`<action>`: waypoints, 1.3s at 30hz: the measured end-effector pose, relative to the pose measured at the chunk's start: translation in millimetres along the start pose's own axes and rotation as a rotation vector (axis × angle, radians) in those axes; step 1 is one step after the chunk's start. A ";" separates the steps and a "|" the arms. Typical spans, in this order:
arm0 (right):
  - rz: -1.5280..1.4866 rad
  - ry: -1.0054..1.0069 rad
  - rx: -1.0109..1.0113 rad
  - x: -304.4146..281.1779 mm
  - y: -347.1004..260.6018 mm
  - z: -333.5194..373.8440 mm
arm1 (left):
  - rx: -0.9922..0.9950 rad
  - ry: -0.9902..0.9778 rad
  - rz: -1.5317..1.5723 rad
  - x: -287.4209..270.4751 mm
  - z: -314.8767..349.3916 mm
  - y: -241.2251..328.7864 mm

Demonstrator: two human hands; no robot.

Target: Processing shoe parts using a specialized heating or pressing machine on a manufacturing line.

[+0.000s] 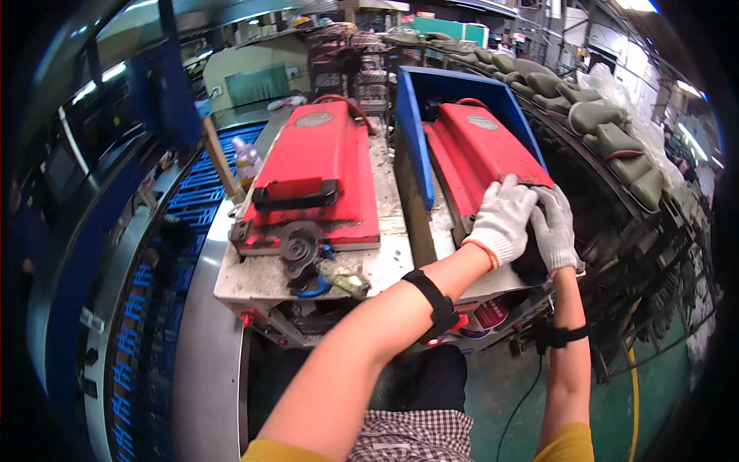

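Observation:
Both my hands wear white knit gloves and rest at the near end of the right red machine cover [481, 150]. My left hand [504, 218] presses down on a dark object [531, 258] under the cover's front edge. My right hand [556, 227] grips the same dark object from the right side. The object is mostly hidden by the gloves. A blue metal guard [412, 131] stands around that red cover. Black bands wrap both forearms.
A second red cover [315, 173] with a black handle lies to the left on the worn grey bench [254, 281], with a black knob [296, 248] in front. A small bottle [246, 162] stands at the left. Olive-green shoe parts [608, 138] ride a curved rack at the right. Blue conveyor at left.

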State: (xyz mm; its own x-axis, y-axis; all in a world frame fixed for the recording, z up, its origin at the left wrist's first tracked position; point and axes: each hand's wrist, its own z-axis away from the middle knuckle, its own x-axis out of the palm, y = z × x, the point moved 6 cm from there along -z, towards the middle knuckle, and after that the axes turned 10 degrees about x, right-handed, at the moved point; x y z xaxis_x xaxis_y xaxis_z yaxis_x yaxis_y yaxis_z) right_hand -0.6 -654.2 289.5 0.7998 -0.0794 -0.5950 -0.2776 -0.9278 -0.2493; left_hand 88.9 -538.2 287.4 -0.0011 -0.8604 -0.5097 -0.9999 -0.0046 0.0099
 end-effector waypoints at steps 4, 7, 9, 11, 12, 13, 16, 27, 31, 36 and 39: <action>-0.070 -0.035 0.026 2.3 -1.8 -4.8 | -0.064 -0.253 0.303 -86.4 5.7 -3.7; 0.014 -0.053 0.036 2.1 -12.1 -8.2 | -0.060 -0.066 -0.107 -188.3 32.2 -47.9; 0.083 -0.034 0.047 -2.1 -11.3 -10.2 | -0.159 -0.067 -0.302 -232.8 56.6 -91.6; 0.086 -0.030 0.083 6.6 -5.7 -11.4 | -0.363 -0.186 -0.311 -256.3 96.1 -137.7; 0.106 -0.033 0.108 9.1 -3.8 -10.4 | -0.509 -0.307 -0.237 -265.8 109.5 -150.0; 0.099 -0.019 0.095 9.6 -4.6 -10.2 | -0.554 -0.489 -0.235 -270.5 120.6 -155.8; 0.082 -0.021 0.090 13.6 -2.5 -10.8 | -0.526 -0.708 -0.364 -267.0 117.6 -166.0; 0.032 -0.015 0.082 17.1 10.9 -10.0 | -0.552 -0.771 -0.212 -251.9 113.4 -187.2; 0.023 -0.033 0.094 16.5 8.5 -10.7 | -0.553 -0.762 -0.219 -253.1 113.4 -186.7; -0.002 -0.025 0.071 17.4 8.6 -9.1 | -0.564 -0.744 -0.222 -253.7 115.4 -187.2; 0.005 -0.019 0.061 16.5 10.6 -9.1 | -0.564 -0.728 -0.226 -253.7 114.8 -186.3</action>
State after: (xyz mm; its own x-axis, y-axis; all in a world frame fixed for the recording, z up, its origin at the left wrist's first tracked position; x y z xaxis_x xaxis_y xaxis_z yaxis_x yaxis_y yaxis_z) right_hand 14.5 -668.7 284.0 0.7880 -0.0762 -0.6109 -0.3138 -0.9034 -0.2921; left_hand 274.2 -260.5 316.1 -0.0053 -0.2804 -0.9599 -0.8250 -0.5412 0.1626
